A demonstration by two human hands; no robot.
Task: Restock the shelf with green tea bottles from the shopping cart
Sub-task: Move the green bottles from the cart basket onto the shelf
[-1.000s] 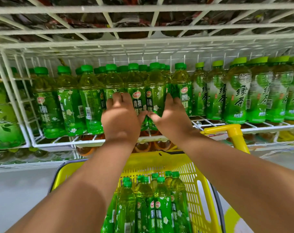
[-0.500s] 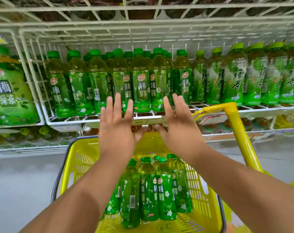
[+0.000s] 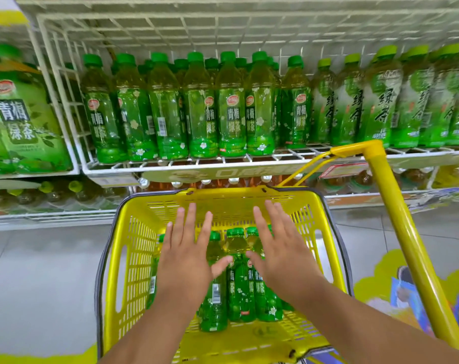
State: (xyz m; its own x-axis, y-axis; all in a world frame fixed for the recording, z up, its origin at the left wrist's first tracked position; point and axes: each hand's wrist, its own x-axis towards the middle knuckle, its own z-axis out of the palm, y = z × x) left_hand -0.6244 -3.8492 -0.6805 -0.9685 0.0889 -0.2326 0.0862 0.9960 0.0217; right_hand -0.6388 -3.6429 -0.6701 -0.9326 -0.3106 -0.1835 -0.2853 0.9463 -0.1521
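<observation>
**Reaching Into the Cart for More Green Tea**

Hovering over the yellow shopping cart (image 3: 133, 258), both hands are empty, fingers spread and palms down. The left hand (image 3: 186, 261) and right hand (image 3: 281, 256) sit side by side above a cluster of green tea bottles (image 3: 238, 282) standing upright toward the near middle of the basket, caps just below the fingertips. Neither hand touches a bottle as far as can be seen.

The step in hand looks like the pick-up: going back into the cart for the next load. The next move calls for lowering each hand and closing round a bottle's neck or shoulder, then lifting straight up past the basket rim.

Room is fair. The cart's far rim lies just below the front edge of the wire shelf (image 3: 223, 164), and the yellow handle post (image 3: 396, 232) rises at the cart's right corner, so a lift should steer left of it. The shelf's front row is already packed with bottles (image 3: 199, 111); any open slot is hard to make out.
</observation>
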